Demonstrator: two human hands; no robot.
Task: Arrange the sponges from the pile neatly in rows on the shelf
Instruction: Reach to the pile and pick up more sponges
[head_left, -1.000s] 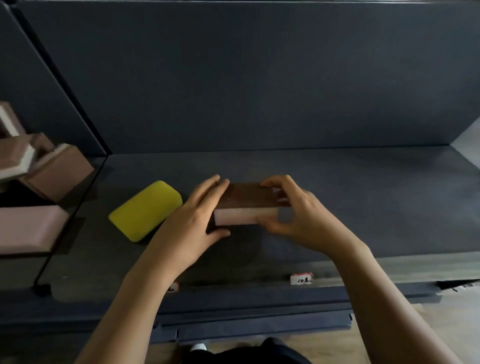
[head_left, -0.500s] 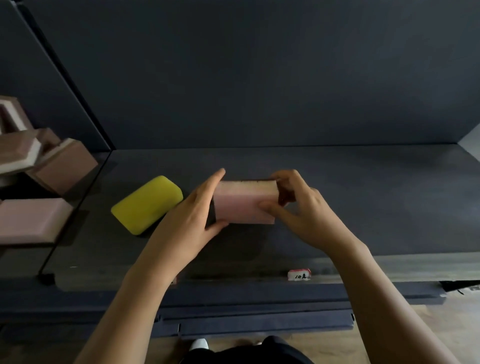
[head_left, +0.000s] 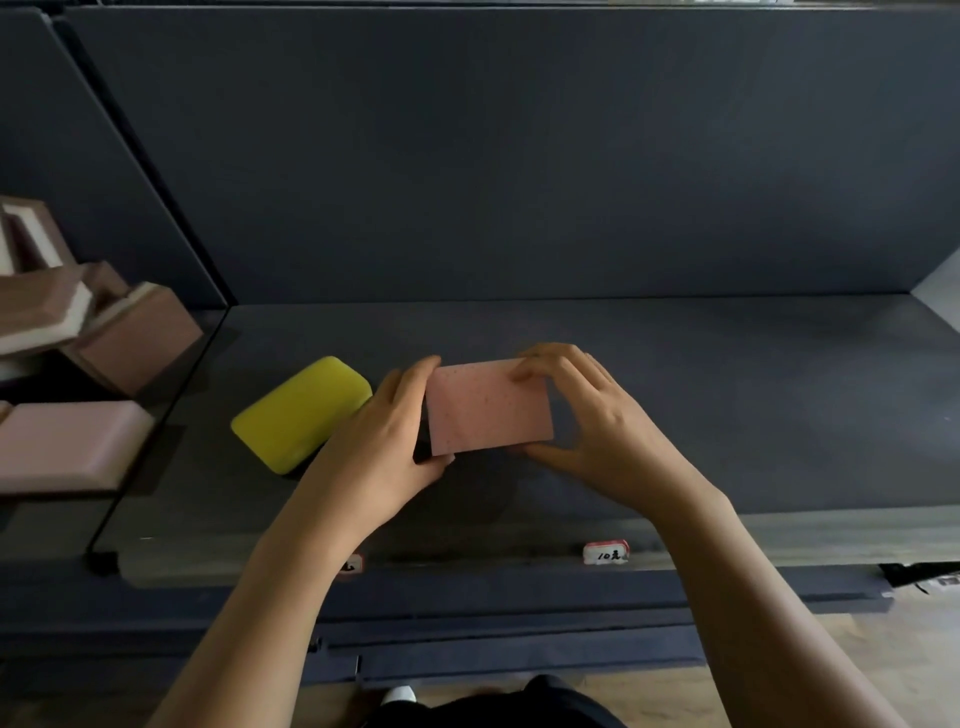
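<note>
Over the middle of the dark grey shelf (head_left: 727, 395) we see a pink speckled rectangular sponge (head_left: 488, 408), broad face tipped toward the camera. Both hands grasp it. The left hand (head_left: 384, 447) has its fingers up the left edge and its thumb under the lower corner. The right hand (head_left: 592, 421) has fingers curled over the top right corner and its thumb along the bottom edge. We can't tell if it touches the shelf. A yellow rounded sponge (head_left: 301, 413) lies flat just left of the left hand. The pile of brown-and-pink sponges (head_left: 78, 332) sits far left in the neighbouring compartment. A small white-and-red price label (head_left: 605, 552) is on the shelf's front lip.
</note>
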